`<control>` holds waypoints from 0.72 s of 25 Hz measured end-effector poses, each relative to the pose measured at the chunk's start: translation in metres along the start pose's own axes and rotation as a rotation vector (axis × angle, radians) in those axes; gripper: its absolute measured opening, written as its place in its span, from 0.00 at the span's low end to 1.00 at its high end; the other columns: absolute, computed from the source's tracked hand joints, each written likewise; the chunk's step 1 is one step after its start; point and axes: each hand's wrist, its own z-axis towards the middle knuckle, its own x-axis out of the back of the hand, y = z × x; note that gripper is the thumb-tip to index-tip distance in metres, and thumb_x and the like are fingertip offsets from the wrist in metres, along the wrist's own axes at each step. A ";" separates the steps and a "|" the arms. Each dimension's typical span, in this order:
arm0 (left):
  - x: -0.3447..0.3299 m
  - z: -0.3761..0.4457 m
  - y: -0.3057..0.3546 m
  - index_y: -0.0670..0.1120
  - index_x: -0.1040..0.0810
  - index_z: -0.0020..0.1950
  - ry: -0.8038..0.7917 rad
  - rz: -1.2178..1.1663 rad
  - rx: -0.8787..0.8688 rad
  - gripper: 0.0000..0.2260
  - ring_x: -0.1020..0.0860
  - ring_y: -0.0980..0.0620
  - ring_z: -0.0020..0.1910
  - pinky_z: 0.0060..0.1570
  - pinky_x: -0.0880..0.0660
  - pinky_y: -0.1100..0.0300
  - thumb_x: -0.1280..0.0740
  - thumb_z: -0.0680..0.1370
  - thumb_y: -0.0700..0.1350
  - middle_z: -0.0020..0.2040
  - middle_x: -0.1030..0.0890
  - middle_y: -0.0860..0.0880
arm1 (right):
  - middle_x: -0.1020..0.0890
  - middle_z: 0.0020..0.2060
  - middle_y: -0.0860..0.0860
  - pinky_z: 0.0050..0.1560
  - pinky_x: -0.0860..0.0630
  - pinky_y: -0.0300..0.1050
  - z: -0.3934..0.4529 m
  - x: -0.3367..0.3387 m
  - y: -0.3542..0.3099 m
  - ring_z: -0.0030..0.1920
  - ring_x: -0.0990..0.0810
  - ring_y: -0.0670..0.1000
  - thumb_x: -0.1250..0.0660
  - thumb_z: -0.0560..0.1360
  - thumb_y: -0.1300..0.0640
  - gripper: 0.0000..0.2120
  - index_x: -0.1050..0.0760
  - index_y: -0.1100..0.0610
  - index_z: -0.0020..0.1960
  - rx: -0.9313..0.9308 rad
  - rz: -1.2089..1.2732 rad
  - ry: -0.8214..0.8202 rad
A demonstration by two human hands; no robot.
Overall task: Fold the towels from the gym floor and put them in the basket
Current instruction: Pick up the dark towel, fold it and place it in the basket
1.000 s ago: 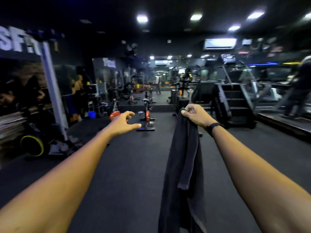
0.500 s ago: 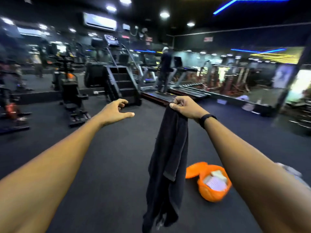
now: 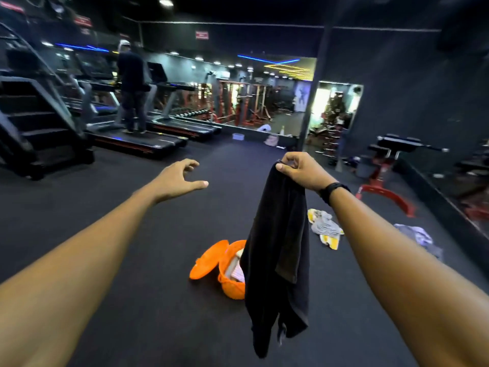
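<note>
Standing on the dark gym floor (image 3: 132,260) with treadmills (image 3: 148,141) at far left, a person (image 3: 131,83) walking on one, and a red bench (image 3: 389,165) at right; hanging in front of the orange basket (image 3: 231,284) and hiding part of it, lid (image 3: 209,259) lying open beside; pinching the black towel (image 3: 277,250) by its top edge in the right hand (image 3: 301,170), long axis running straight down; holding the left hand (image 3: 177,178) apart, fingers loosely spread, gripping nothing; leaving a grey-yellow towel (image 3: 324,227) and a grey towel (image 3: 418,237) crumpled beyond
</note>
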 end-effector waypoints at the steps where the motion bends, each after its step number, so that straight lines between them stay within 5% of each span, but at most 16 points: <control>1: -0.013 0.030 0.001 0.52 0.31 0.69 -0.022 -0.010 -0.014 0.28 0.29 0.50 0.66 0.61 0.32 0.57 0.28 0.72 0.58 0.68 0.29 0.48 | 0.29 0.32 0.49 0.39 0.35 0.43 0.010 0.010 0.023 0.34 0.32 0.46 0.32 0.77 0.53 0.12 0.28 0.54 0.36 -0.040 -0.017 0.012; 14: -0.163 0.327 0.042 0.51 0.29 0.68 -0.192 -0.032 -0.122 0.27 0.29 0.50 0.66 0.62 0.31 0.55 0.27 0.72 0.56 0.68 0.28 0.48 | 0.18 0.45 0.56 0.52 0.24 0.48 0.149 0.092 0.250 0.48 0.21 0.53 0.32 0.77 0.52 0.09 0.25 0.56 0.41 -0.309 -0.173 0.122; 18: -0.204 0.396 0.053 0.50 0.29 0.68 -0.132 -0.043 -0.101 0.27 0.29 0.51 0.66 0.62 0.32 0.56 0.27 0.72 0.55 0.68 0.28 0.48 | 0.20 0.38 0.52 0.47 0.28 0.44 0.215 0.093 0.325 0.44 0.22 0.51 0.32 0.77 0.53 0.11 0.26 0.55 0.38 -0.250 -0.102 0.087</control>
